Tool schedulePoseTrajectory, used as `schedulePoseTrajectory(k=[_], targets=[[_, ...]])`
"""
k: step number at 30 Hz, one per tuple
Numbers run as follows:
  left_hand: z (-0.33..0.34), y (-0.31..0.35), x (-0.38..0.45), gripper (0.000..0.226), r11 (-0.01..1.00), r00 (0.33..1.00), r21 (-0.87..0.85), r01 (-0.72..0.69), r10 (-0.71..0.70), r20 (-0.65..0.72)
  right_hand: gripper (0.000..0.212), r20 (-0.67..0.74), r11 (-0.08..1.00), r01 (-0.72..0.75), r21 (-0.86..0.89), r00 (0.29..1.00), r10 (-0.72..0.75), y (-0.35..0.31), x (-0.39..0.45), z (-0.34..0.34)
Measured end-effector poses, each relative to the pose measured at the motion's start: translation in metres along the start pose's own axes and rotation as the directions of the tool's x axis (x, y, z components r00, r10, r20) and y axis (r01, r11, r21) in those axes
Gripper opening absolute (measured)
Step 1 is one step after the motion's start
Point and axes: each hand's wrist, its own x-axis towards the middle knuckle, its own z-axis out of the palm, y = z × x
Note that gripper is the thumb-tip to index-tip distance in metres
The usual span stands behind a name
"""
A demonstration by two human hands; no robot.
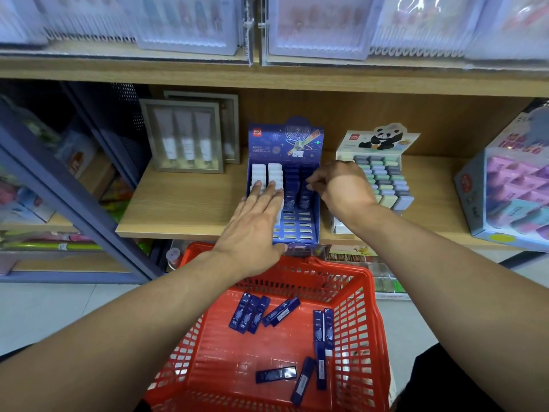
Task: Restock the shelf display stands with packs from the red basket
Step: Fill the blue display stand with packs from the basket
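Where frame cuts red plastic mesh basket (361,319) at bottom, near rim unseen; dark blue slim packs (276,374) lie loose inside. Left hand (255,224) flat, fingers straight, covering white packs in blue cardboard display stand (313,221) on wooden shelf (184,200). Right hand (341,187) at stand's dark columns, fingertips hidden; grip unclear. Upper shelf goods blurred.

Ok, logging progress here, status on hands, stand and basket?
Left hand flat on white packs. Right hand seating a dark pack in the blue stand. Red basket: navy packs left. Nothing blocking.
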Motion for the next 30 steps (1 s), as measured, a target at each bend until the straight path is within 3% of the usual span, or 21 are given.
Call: schedulePoseTrajectory(k=[4, 6, 9, 11, 13, 14, 16, 18, 20, 22, 23, 25, 27, 30], targets=[[0.001, -0.003, -0.001, 0.1, 1.0, 1.0, -0.008, -0.01, 0.01, 0.0, 0.019, 0.012, 0.999, -0.042, -0.005, 0.999, 0.042, -0.001, -0.006, -0.007], [0.001, -0.001, -0.007, 0.091, 0.997, 0.995, -0.064, -0.039, 0.033, -0.096, 0.022, 0.014, 0.998, -0.02, -0.063, 1.0, 0.021, -0.009, -0.016, -0.014], [0.002, 0.007, -0.026, 0.051, 0.969, 0.91, -0.111, -0.219, 0.162, -0.381, 0.025, 0.017, 0.956, 0.153, -0.251, 0.988, -0.154, -0.04, -0.046, -0.029], [0.005, 0.011, -0.038, 0.025, 0.964, 0.912, -0.165, -0.211, 0.133, -0.387, 0.021, 0.132, 0.914, 0.25, -0.319, 0.967, -0.218, -0.057, -0.073, -0.039], [0.01, 0.01, -0.046, 0.017, 0.967, 0.977, -0.224, -0.122, 0.077, -0.198, 0.022, 0.44, 0.889, 0.304, -0.343, 0.888, -0.134, -0.059, -0.099, -0.039], [0.017, 0.004, -0.049, 0.019, 0.977, 0.998, -0.202, -0.068, 0.062, -0.033, 0.024, 0.598, 0.878, 0.334, -0.342, 0.798, -0.071, -0.055, -0.11, -0.033], [0.035, -0.014, -0.056, 0.028, 0.998, 0.949, -0.066, 0.009, 0.012, 0.314, 0.032, 0.801, 0.83, 0.437, -0.348, 0.599, 0.02, -0.041, -0.125, -0.01], [0.055, -0.032, -0.064, 0.035, 0.997, 0.85, 0.078, 0.013, -0.052, 0.524, 0.04, 0.861, 0.809, 0.474, -0.349, 0.503, 0.076, -0.023, -0.132, 0.028], [0.074, -0.047, -0.07, 0.039, 0.986, 0.77, 0.163, 0.019, -0.118, 0.626, 0.041, 0.834, 0.852, 0.395, -0.344, 0.545, 0.084, 0.001, -0.131, 0.066], [0.094, -0.06, -0.072, 0.044, 0.976, 0.722, 0.21, 0.064, -0.191, 0.665, 0.037, 0.768, 0.899, 0.267, -0.348, 0.631, 0.11, 0.028, -0.13, 0.106], [0.105, -0.068, -0.073, 0.045, 0.971, 0.718, 0.219, 0.097, -0.221, 0.66, 0.037, 0.728, 0.924, 0.17, -0.342, 0.67, 0.146, 0.04, -0.132, 0.125], [0.133, -0.083, -0.074, 0.046, 0.961, 0.724, 0.207, 0.182, -0.273, 0.634, 0.036, 0.639, 0.955, -0.185, -0.231, 0.711, 0.293, 0.059, -0.147, 0.167], [0.16, -0.091, -0.076, 0.047, 0.949, 0.726, 0.164, 0.268, -0.311, 0.613, 0.034, 0.604, 0.861, -0.508, -0.04, 0.674, 0.426, 0.064, -0.171, 0.204], [0.2, -0.094, -0.071, 0.049, 0.929, 0.707, 0.096, 0.358, -0.336, 0.622, 0.044, 0.629, 0.656, -0.749, 0.093, 0.555, 0.545, 0.061, -0.191, 0.254]])
